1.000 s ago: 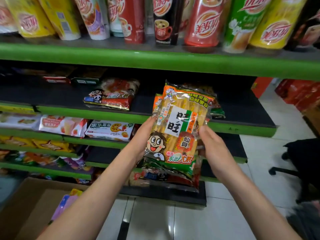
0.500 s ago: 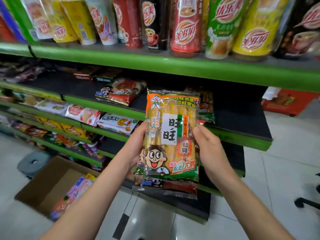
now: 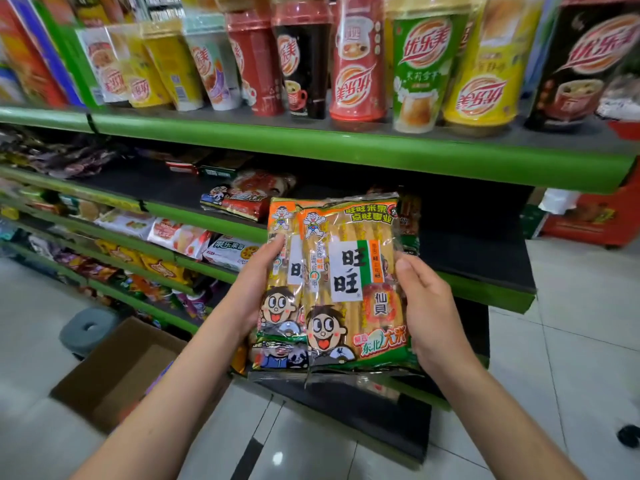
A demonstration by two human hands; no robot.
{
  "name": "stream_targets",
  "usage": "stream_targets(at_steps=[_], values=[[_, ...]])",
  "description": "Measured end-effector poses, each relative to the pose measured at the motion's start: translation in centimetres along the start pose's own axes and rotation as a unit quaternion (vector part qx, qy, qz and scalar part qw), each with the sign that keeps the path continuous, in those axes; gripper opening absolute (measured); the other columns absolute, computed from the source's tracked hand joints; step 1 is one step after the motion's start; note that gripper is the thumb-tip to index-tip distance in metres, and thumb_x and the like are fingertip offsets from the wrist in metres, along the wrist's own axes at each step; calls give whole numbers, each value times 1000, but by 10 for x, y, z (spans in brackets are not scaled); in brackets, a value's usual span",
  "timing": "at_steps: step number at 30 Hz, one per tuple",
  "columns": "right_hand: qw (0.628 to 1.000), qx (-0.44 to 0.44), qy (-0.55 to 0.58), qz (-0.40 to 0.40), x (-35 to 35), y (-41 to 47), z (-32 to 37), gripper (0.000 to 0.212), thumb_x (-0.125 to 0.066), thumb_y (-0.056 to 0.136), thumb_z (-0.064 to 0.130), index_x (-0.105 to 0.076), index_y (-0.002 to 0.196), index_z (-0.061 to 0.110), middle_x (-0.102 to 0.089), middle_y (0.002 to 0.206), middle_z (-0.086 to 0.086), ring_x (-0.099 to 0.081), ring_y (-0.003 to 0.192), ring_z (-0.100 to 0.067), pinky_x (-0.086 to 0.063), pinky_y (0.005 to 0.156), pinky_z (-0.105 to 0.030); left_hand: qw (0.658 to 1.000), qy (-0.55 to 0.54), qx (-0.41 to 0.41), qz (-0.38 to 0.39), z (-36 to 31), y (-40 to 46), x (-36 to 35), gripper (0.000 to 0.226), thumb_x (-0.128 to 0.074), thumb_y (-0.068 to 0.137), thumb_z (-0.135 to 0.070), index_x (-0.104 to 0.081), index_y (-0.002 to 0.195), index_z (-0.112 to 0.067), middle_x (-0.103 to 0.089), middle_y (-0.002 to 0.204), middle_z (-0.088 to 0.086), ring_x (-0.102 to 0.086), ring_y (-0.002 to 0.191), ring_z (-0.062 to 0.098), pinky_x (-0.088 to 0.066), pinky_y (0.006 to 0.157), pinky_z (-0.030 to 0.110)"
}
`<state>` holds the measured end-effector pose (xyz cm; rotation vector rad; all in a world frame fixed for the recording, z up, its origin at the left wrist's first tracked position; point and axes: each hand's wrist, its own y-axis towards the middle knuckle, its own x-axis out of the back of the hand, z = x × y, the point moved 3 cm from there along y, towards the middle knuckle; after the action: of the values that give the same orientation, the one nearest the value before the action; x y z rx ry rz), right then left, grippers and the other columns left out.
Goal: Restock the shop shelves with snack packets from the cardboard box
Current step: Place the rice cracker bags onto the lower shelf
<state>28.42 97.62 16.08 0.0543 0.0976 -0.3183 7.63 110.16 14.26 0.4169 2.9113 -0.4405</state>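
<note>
I hold a stack of rice cracker packets (image 3: 349, 282), orange and green with a cartoon face, upright in front of the second shelf (image 3: 485, 292). Two packets show, fanned apart, the rear one sticking out to the left. My left hand (image 3: 258, 289) grips the stack's left edge, thumb on the front of the rear packet. My right hand (image 3: 427, 306) grips the right edge, thumb on the front packet. More of the same packets lie on the shelf behind. The open cardboard box (image 3: 114, 372) sits on the floor at lower left, a colourful packet showing inside.
Tall drink cups (image 3: 356, 60) line the top green shelf (image 3: 311, 147). A red snack packet (image 3: 242, 199) lies further left on the second shelf. Lower shelves at left hold several snack packets. A grey round object (image 3: 88, 329) lies by the box. White tiled floor spreads to the right.
The packets have fanned apart, so a second one now shows at the left. The view has swung further left and the box sits more to the right in frame.
</note>
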Motion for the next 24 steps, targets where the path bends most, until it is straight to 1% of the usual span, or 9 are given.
stream_targets(at_steps=[3, 7, 12, 16, 18, 19, 21, 22, 24], values=[[999, -21, 33, -3, 6, 1, -3, 30, -40, 107, 37, -69, 100, 43, -78, 99, -1, -76, 88, -21, -62, 72, -39, 1000, 12, -20, -3, -1, 0, -1, 83, -70, 68, -78, -59, 136, -31, -63, 138, -1, -58, 129, 26, -42, 110, 54], [995, -54, 80, -4, 14, 3, -4, 30, -38, 108, 34, -67, 107, 36, -78, 101, -1, -76, 91, -19, -61, 63, -28, 999, 15, -34, -6, -4, -1, -10, 88, -69, 67, -79, -54, 141, -35, -57, 145, -5, -50, 136, 23, -37, 114, 54], [992, -80, 94, -11, 24, 4, -3, 28, -37, 108, 36, -63, 113, 30, -78, 100, -2, -76, 90, -20, -60, 62, -30, 1000, 9, -28, 6, -5, 0, -23, 87, -69, 69, -77, -53, 142, -33, -57, 145, -3, -51, 135, 24, -38, 113, 54], [990, -91, 109, -13, 29, 5, -4, 23, -41, 106, 39, -60, 114, 28, -78, 97, -2, -77, 85, -22, -60, 57, -29, 1000, 4, -21, 21, -4, 1, -29, 73, -71, 72, -72, -62, 132, -30, -67, 132, 0, -64, 121, 24, -51, 102, 51], [988, -100, 118, 0, 29, 4, -6, 24, -51, 100, 43, -58, 115, 27, -78, 98, -3, -77, 85, -24, -60, 57, -31, 1000, 6, -13, 22, -3, 2, -32, 72, -70, 74, -70, -61, 133, -30, -68, 131, 0, -65, 121, 25, -50, 102, 51], [987, -104, 125, 9, 29, 3, -7, 30, -59, 94, 45, -57, 117, 26, -78, 99, -4, -77, 85, -26, -60, 58, -32, 1000, 8, -10, 21, -3, 3, -33, 71, -70, 75, -70, -61, 133, -30, -69, 129, -1, -66, 118, 24, -53, 99, 49], [983, -110, 141, 29, 33, 2, -8, 49, -74, 79, 41, -55, 122, 25, -78, 102, -9, -76, 87, -31, -61, 60, -35, 1000, 5, -8, 20, -4, 5, -33, 66, -70, 76, -68, -63, 130, -29, -73, 121, -1, -72, 107, 22, -61, 82, 41], [983, -107, 147, 31, 37, 2, -7, 55, -78, 75, 39, -55, 124, 25, -77, 102, -11, -76, 88, -33, -61, 61, -36, 1000, -5, -2, 26, -5, 6, -32, 63, -70, 78, -65, -65, 128, -27, -74, 119, 3, -73, 104, 25, -61, 77, 40], [984, -93, 153, 5, 51, 3, -6, 58, -79, 72, 39, -55, 124, 27, -77, 103, -12, -76, 88, -33, -61, 61, -37, 999, -27, 8, 35, -10, 8, -27, 58, -70, 80, -61, -69, 122, -21, -75, 114, 12, -74, 98, 32, -61, 73, 42]])
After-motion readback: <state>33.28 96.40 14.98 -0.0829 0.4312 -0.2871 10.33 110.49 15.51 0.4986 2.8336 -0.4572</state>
